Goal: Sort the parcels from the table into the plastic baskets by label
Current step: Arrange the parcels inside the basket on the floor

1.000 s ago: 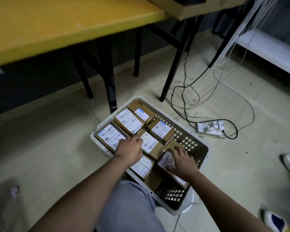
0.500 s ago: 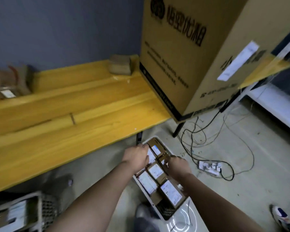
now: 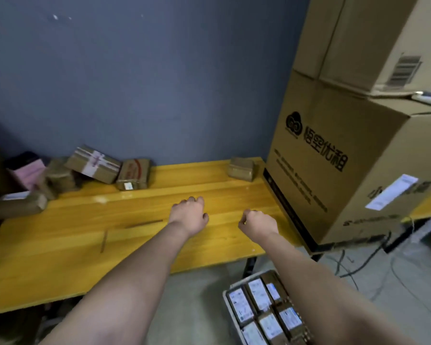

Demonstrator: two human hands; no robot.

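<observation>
Both hands are hanging over the yellow table (image 3: 60,235) holding nothing, the left hand (image 3: 188,215) and the right hand (image 3: 258,224) each with fingers loosely curled under. The lone parcel (image 3: 241,168) is sitting beyond the right fingertips, just beside the large carton (image 3: 334,170), its long axis lying roughly along the wall; more parcels (image 3: 95,168) are heaped well to the left of the left fingers. I am judging the risk as misreading: no label is showing on the lone parcel, so it could be landing in the wrong place rather than with the labelled boxes in the basket (image 3: 225,293) below the right forearm.

Big cardboard boxes (image 3: 353,155) stacked rt; cables (image 3: 373,267) on floor.
</observation>
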